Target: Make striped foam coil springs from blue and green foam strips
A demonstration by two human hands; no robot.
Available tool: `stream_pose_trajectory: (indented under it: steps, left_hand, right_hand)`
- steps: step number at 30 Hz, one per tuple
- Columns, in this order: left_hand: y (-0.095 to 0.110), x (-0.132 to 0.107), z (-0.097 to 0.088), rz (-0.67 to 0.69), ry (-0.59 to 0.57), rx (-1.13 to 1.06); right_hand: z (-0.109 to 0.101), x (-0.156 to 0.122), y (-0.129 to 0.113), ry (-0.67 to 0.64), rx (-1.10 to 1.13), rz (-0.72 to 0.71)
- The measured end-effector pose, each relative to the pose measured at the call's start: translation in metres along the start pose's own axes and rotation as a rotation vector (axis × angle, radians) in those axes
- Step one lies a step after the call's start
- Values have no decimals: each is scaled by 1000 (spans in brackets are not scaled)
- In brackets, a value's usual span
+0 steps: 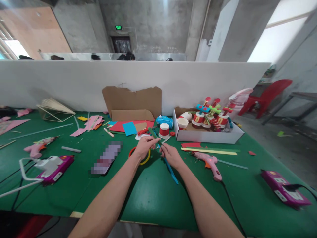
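My left hand (145, 146) is closed in a pinch over the middle of the table, its fingertips on a green paper strip (152, 132) that points up and away to the left. Close beside it, my right hand (171, 154) is closed around the place where the green strip meets a blue paper strip (172, 172). The blue one hangs down below the right hand towards the tabletop. Exactly how the two strips join is hidden by my fingers. Under my left wrist lies a ring of yellow and red (146, 159). A red-and-white paper cup (164, 130) stands just beyond my hands.
A white box (210, 136) with several decorated cups stands at the back right. Pink glue guns (210, 162) (37, 147) lie to both sides, with purple power strips (284, 188). A phone (107, 158) lies left; cardboard (132, 102) leans against the white partition (133, 74).
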State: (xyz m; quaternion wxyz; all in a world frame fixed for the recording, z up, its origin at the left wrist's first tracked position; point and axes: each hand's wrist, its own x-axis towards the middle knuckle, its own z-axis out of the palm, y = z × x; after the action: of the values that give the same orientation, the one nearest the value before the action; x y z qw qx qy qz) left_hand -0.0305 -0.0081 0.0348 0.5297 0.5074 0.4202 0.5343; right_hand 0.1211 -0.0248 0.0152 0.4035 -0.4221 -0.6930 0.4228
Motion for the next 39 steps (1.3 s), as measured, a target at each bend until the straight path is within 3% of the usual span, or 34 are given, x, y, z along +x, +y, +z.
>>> stream_pose_trajectory:
  steps: [4,9,18,27,30,35,39]
  left_hand:
    - [7,2,-7,14,76,-141]
    - [10,6,-16,64,134,-221]
    - [5,11,-20,127,281,-244]
    - [7,9,-17,179,361,-268]
    - [8,8,-16,171,361,-260]
    - [6,1,-5,139,296,-105]
    - [4,-5,16,133,178,62]
  right_hand:
    - [0,1,5,-67,84,105]
    - [-2,0,4,-71,70,118]
    - [-7,1,1,-106,10,92]
    - [-12,1,-1,-193,124,155]
    - [-13,1,-2,-152,8,117]
    - [-8,0,-13,112,-165,-140]
    - [-7,-2,-20,96,-50,-170]
